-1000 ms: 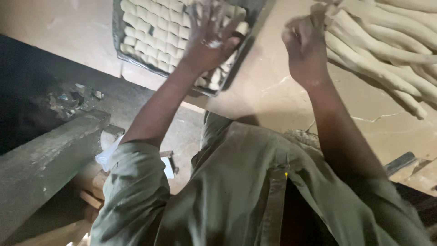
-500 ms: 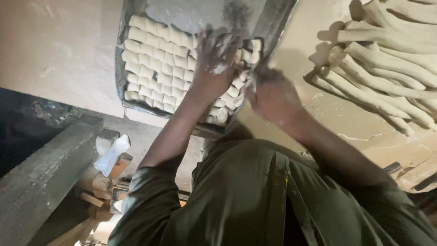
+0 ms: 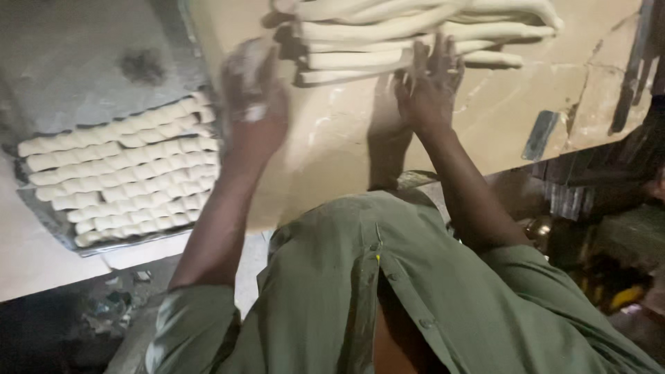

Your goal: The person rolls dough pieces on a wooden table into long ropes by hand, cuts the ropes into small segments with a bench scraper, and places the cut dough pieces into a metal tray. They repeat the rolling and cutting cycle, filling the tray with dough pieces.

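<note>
The right hand (image 3: 431, 83) is stretched to the pile of long dough ropes (image 3: 415, 31) at the far side of the floured work table (image 3: 499, 111). Its fingers are spread wide and are laid on the nearest rope; nothing is closed in the palm, so the rope is touched, not held. The left hand (image 3: 253, 97) is seen from the back, blurred and dusted with flour, over the table just beside the metal baking tray (image 3: 62, 62). Whether it is open or grips a piece of dough cannot be told.

The tray is filled in its near half with rows of small cut dough pieces (image 3: 118, 170), which lie touching one another; its far half is bare.

Some risks can be judged from this. The ropes are soft and are packed closely, so if one is pulled by only the fingertips, it may be stretched thin or torn, or the neighbouring rope may be dragged with it. The left hand is very near the tray edge, and the tidy rows may be pushed out of line by a quick movement. The tray seems to reach the table edge, so a knock may shift it.
</note>
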A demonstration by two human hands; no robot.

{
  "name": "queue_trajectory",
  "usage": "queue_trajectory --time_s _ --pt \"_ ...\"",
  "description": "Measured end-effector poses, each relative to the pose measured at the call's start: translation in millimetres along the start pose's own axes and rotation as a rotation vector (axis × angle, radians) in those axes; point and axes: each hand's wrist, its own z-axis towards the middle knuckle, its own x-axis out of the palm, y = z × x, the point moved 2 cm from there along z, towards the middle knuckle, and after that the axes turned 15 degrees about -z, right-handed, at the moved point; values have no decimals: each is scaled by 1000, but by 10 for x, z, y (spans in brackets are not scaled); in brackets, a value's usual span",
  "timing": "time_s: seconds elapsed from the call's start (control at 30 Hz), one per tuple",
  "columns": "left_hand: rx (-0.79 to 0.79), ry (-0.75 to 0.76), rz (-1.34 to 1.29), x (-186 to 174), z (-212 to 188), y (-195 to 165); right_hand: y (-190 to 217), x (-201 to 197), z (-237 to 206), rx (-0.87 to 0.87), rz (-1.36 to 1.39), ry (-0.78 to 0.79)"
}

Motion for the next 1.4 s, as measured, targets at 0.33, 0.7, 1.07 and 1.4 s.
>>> queue_trajectory --time_s 0.33,0.7,1.07,1.4 --pt "284 245 82 2596 874 -1962 -2521 827 -1607 315 53 197" --pt "-331 132 -177 3562 1153 -2384 -3481 491 -954 173 132 111" --pt "64 438 173 3550 -471 -2404 -2576 566 -424 -415 242 -144" --pt "-100 593 280 3166 -861 -2266 -2156 509 -1563 -202 7 154"
